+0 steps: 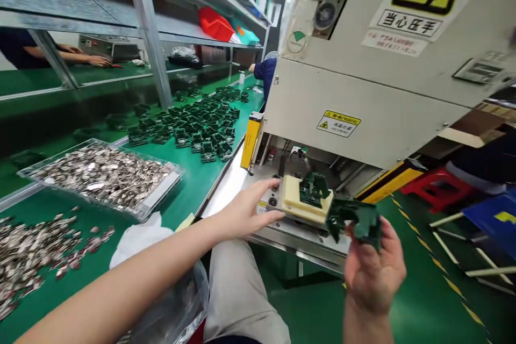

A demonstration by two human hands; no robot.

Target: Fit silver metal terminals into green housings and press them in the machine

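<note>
My left hand (248, 209) is beside the left end of a cream-coloured fixture block (292, 196), thumb and fingers spread with nothing between them. On the block sits a dark green moulded plastic part (313, 189), partly raised at its right side. My right hand (377, 266) grips another dark green plastic piece (365, 220), in front of the block's right end. This held piece is blurred, and I cannot tell whether it is one part or several. The block rests on the bed of a beige press machine (306, 97).
Yellow guard bars (251, 140) flank the press opening. Many green parts (207, 123) lie on the green bench at left. A clear tray (177, 174) holds small shiny metal pieces; loose ones (24, 258) lie nearby. Co-workers' arms (97, 60) show farther off. A red stool (433, 193) stands right.
</note>
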